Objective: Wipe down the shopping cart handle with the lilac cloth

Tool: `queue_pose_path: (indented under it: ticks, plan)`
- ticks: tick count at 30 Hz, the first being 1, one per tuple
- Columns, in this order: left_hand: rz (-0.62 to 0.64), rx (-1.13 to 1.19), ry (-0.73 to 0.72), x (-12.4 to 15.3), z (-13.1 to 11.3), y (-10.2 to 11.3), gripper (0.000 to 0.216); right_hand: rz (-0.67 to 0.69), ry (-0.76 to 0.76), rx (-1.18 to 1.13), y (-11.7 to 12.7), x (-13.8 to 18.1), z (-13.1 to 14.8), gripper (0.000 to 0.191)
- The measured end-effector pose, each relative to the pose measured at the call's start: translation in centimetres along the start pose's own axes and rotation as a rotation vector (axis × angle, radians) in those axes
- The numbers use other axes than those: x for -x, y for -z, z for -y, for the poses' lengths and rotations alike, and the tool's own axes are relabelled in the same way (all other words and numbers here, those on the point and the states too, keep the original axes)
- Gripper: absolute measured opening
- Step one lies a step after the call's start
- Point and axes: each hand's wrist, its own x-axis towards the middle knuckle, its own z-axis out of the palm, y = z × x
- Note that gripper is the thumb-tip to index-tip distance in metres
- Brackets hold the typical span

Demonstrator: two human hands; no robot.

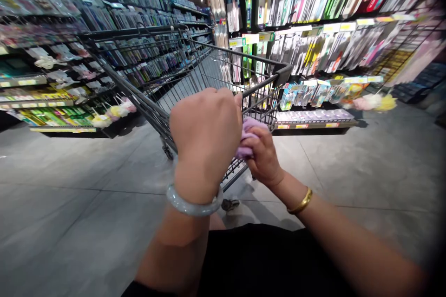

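Note:
My left hand [205, 134], with a pale bangle at the wrist, is raised in front of the shopping cart [139, 95]. It is closed in a fist with its back to me. Its fingers point away, so whatever they hold is hidden. Just right of it, my right hand [263, 155] wears a gold bracelet. Its fingers are curled round a crumpled light-purple cloth [256, 125]. The cloth sits close against the dark metal frame of the cart; I cannot tell whether it touches the wire. Part of the cloth is behind my left hand.
Store shelves [62, 132] with hanging packets run along the left. Another rack [310, 125] of packaged toothbrush-like goods stands at the right, behind the cart. An aisle leads off between them. Grey floor [55, 190] lies around the cart, with a caster wheel [230, 204] near my legs.

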Motion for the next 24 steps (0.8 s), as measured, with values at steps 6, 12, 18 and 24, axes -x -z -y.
queue_pose_path:
  ticks: [6, 12, 18, 24]
  plan:
    - [-0.018, -0.049, 0.053, -0.2, 0.5, 0.0, 0.048, 0.024, 0.081, 0.015, 0.2, -0.5, -0.1, 0.032]
    - [-0.017, -0.187, 0.045, 0.1, 1.4, 0.3, 0.052, -0.018, 0.100, -0.030, -0.8, -1.3, 1.1, 0.031]
    - [-0.003, -0.212, 0.008, 0.7, 2.7, 0.7, 0.055, -0.040, 0.217, -0.060, -2.2, -2.4, 2.2, 0.027]
    - [-0.037, -0.201, -0.012, 2.1, 4.4, 1.7, 0.053, -0.087, 0.178, -0.030, -3.0, -3.3, 3.9, 0.030]
